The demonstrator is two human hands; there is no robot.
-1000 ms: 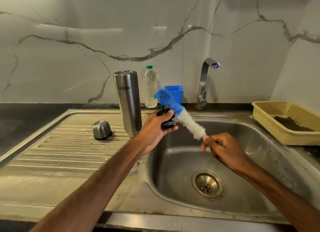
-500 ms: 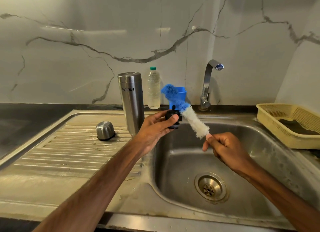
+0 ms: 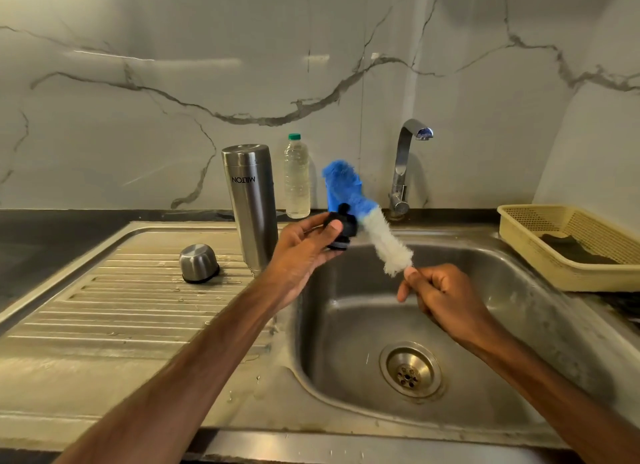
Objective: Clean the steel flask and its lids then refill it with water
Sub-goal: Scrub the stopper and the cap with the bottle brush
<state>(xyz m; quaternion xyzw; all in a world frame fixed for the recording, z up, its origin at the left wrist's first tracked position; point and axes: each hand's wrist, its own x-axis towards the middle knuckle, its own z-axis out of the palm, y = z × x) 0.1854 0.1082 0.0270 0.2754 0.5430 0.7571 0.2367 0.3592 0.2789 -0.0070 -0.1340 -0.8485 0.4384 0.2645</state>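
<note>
Holding the black inner lid (image 3: 341, 228) over the left edge of the sink basin (image 3: 313, 325), my left hand (image 3: 304, 249) grips it between the thumb on the near face and curled fingers behind. My right hand (image 3: 440, 290) pinches the thin handle of the bottle brush (image 3: 367, 218) just below the white bristles, with the remaining fingers curled around it. The brush slants up and to the left, its blue tip uppermost, and its bristles lie against the right side of the lid; whether they press on it I cannot tell.

The steel flask (image 3: 251, 200) stands upright on the ribbed drainboard (image 3: 104, 308), just left of the basin, with its lettering reading upside down. The steel cap (image 3: 198, 263) rests dome-up on the drainboard to the flask's left, apart from it. Behind, a clear plastic bottle (image 3: 296, 179) with a green top stands at the wall beside the flask, and the tap (image 3: 403, 166) rises at the back of the basin. A yellow basket (image 3: 540, 266) sits at the basin's right.
</note>
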